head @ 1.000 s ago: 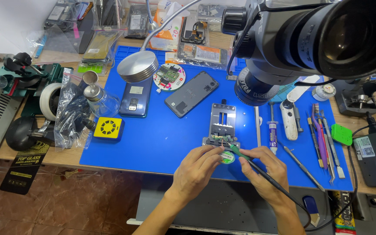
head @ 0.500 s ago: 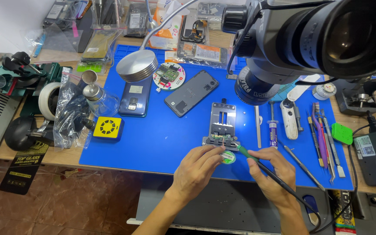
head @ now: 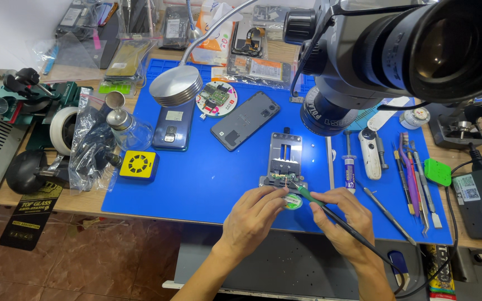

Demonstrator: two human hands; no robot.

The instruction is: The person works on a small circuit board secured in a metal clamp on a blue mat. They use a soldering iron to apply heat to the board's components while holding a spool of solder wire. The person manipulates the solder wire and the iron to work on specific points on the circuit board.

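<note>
Low in the frame's centre, the right hand [head: 338, 214] pinches a light, stiff soldering iron [head: 308, 196] by its grip, tip on a small, fragile circuit board [head: 282, 178] clamped in a metal holder [head: 285, 158] on the blue mat [head: 207, 189], while the left hand [head: 252, 214], fingers curled, steadies beside a small solder tin [head: 293, 202].

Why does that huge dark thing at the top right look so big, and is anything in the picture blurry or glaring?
In the head view, the microscope sits close to the camera, so it looms large and soft-edged. The blue mat is evenly lit and sharp. The round lamp head shows a pale sheen. The left hand and right hand are crisp, casting only faint shadows.
</note>
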